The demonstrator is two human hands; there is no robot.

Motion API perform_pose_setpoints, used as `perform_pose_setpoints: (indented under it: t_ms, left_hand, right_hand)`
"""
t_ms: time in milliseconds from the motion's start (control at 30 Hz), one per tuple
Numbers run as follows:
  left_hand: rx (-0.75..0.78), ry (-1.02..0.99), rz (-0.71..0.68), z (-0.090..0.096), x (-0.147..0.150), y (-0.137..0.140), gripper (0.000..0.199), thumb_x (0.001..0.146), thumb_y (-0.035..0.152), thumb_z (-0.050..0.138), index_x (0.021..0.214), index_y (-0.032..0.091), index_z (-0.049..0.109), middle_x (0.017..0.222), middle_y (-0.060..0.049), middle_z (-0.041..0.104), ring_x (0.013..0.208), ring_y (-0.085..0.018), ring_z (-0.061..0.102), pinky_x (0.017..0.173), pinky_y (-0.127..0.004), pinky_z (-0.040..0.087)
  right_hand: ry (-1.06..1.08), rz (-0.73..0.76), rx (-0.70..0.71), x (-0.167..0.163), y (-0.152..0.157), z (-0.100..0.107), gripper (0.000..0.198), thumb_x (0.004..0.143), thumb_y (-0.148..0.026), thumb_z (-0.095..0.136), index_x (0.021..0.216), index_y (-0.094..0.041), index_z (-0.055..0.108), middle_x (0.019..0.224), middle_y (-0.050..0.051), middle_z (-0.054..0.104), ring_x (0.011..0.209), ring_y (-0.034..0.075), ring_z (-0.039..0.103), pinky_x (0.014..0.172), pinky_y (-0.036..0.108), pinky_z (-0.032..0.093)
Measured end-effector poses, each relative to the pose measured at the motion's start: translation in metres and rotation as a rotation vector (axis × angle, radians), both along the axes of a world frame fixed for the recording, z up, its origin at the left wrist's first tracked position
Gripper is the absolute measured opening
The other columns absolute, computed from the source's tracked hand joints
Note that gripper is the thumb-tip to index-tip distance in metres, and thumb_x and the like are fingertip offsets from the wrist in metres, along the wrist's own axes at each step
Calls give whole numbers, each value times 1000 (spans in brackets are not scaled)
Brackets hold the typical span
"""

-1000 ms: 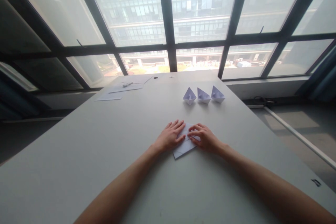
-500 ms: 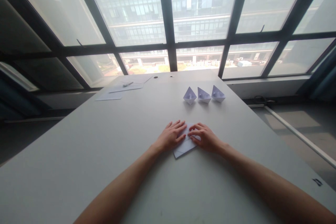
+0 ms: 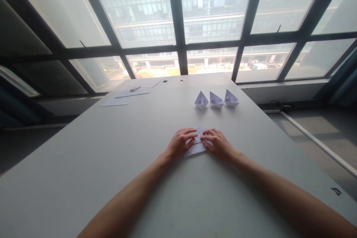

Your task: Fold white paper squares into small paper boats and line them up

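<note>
A folded white paper (image 3: 196,148) lies flat on the grey table (image 3: 111,156) in front of me. My left hand (image 3: 180,142) rests on its left part with curled fingers pinching an edge. My right hand (image 3: 218,143) presses on its right part, fingertips meeting the left hand's near the middle. Much of the paper is hidden under both hands. Beyond them stand three finished paper boats (image 3: 216,100) in a row.
Loose white sheets (image 3: 126,95) with a small white pen-like item (image 3: 135,89) lie at the table's far left. Large windows with dark frames run behind the table. The table's right edge drops to a floor with a white pipe (image 3: 315,143).
The paper's near edge has been folded up, so less of it shows below my hands. My left fingers have curled from flat to pinching. Both hands stay in place.
</note>
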State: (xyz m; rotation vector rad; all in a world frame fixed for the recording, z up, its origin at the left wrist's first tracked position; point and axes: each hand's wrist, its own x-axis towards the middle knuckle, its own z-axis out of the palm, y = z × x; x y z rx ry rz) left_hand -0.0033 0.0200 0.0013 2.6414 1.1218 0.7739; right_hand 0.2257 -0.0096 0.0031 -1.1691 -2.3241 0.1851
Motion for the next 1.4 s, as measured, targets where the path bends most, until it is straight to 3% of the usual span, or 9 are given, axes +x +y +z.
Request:
perform_pose_setpoints:
  t_ms: [133,267,400,500,700,933,1167,1400]
  left_hand:
    - [-30,26,-42,2,0,-3,24,94,30,57,113,29,71,127,-4,66,118,-22,60,105,-39,44]
    - [-33,110,-29,3,0,-5,33,93,37,59,125,30,64,138,-4,59,130,-24,51,112,-41,37]
    - [-38,167,-9,3,1,-7,40,93,46,57,130,30,60,144,-3,52,140,-27,38,117,-47,28]
    - [-33,176,0,5,0,-7,46,89,52,62,129,29,61,143,-6,51,140,-28,37,116,-46,30]
    - [-25,165,10,8,-1,-6,54,78,56,73,125,31,64,128,-7,56,124,-29,49,112,-46,34]
    - [-28,97,19,6,0,-5,41,81,48,73,118,31,68,121,-6,62,117,-27,54,107,-42,40]
    - [-31,49,-10,9,0,-7,27,88,42,66,112,30,71,112,-4,66,110,-24,59,103,-40,43]
    - [-68,17,9,12,0,-6,22,95,38,55,102,28,74,107,-4,69,105,-22,62,97,-37,47]
  right_hand:
    - [-42,-62,-18,2,3,-3,23,94,-29,58,114,-27,69,121,8,63,114,24,54,99,41,43]
    - [-73,-96,-18,2,3,-4,29,95,-34,57,122,-26,65,131,11,56,120,26,50,100,42,41]
    - [-82,-97,-23,2,2,-4,32,95,-36,57,124,-25,63,123,10,60,116,26,52,98,40,42]
    - [-54,-93,-6,1,2,-3,36,94,-35,59,127,-22,59,120,9,63,114,25,52,99,39,41]
    - [2,-95,-21,2,4,1,15,96,-28,54,101,-21,67,103,7,68,103,21,58,94,34,44]
    - [50,-70,-10,3,5,-1,15,95,-27,57,99,-22,71,107,6,70,105,23,58,95,37,45]
    - [8,-39,5,3,0,5,34,86,-48,68,108,-22,69,116,10,66,110,27,57,96,41,46]
    - [-33,-20,10,4,0,5,22,92,-34,62,109,-23,68,116,8,67,111,24,57,94,37,45]
